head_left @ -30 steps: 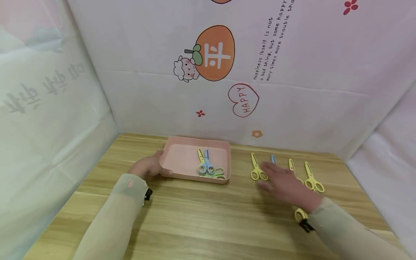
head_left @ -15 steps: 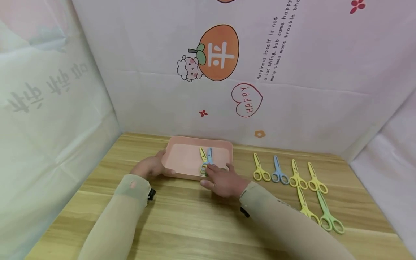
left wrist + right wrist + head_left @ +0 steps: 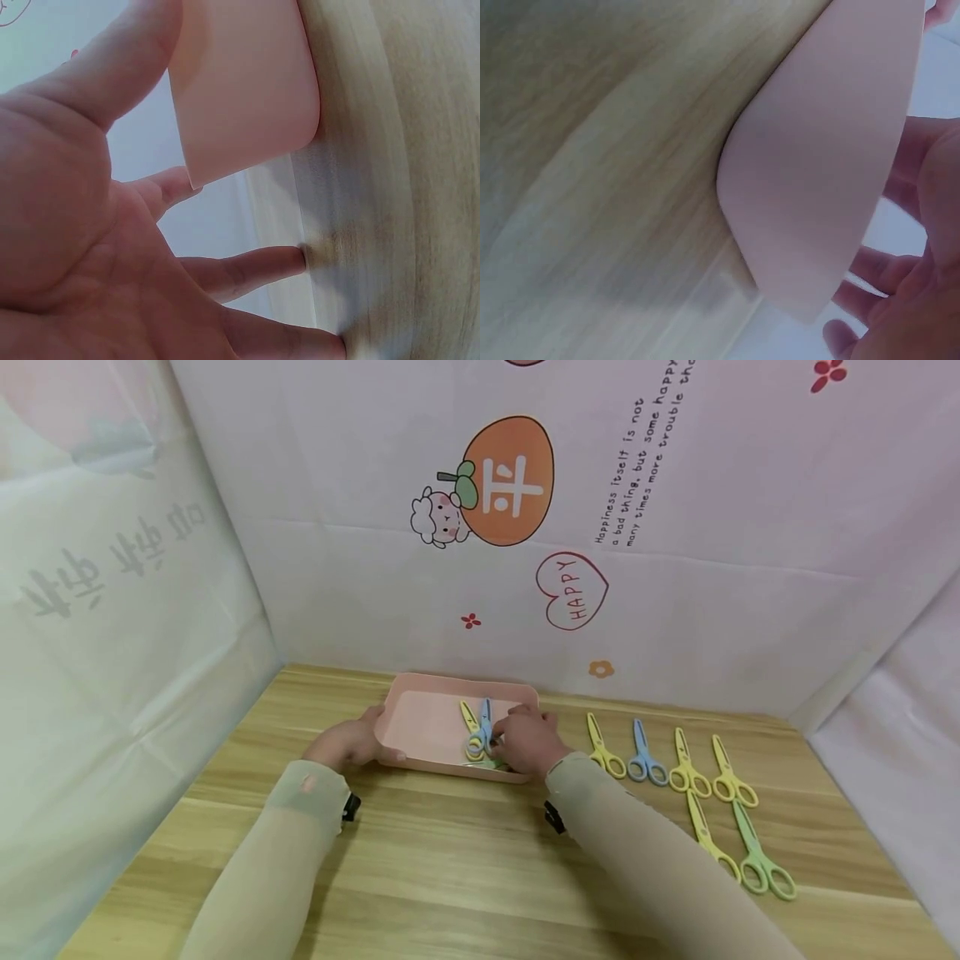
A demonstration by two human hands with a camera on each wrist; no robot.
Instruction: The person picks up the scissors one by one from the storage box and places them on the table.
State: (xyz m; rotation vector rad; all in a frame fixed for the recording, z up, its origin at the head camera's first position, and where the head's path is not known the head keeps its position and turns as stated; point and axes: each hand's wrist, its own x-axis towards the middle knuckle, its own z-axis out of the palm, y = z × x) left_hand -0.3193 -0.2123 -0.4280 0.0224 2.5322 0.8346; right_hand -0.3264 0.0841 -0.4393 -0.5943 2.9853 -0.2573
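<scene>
A shallow pink tray (image 3: 427,768) stands near the back of the table. My left hand (image 3: 347,743) touches its left end, thumb along the near wall and the other fingers spread beyond the corner; two fingertips reach the table in the left wrist view. Inside the tray lie yellow scissors (image 3: 468,717), blue scissors (image 3: 486,714) and green scissors (image 3: 491,765), partly overlapping. My right hand (image 3: 528,742) reaches over the tray's right end, bent fingertips right at the blue scissors' handles; I cannot tell whether they grip. The right wrist view hides those fingertips behind the tray wall (image 3: 810,165).
Right of the tray, several scissors lie on the wooden table (image 3: 450,860): yellow scissors (image 3: 597,739), blue scissors (image 3: 641,747) and more yellow ones in a row, with green scissors (image 3: 750,839) and yellow scissors (image 3: 701,822) nearer me. A printed cloth wall (image 3: 337,593) rises behind.
My right hand has moved left from over the scissors on the table into the tray's right end. The blue scissors in the tray have turned slightly. The left hand stays at the tray.
</scene>
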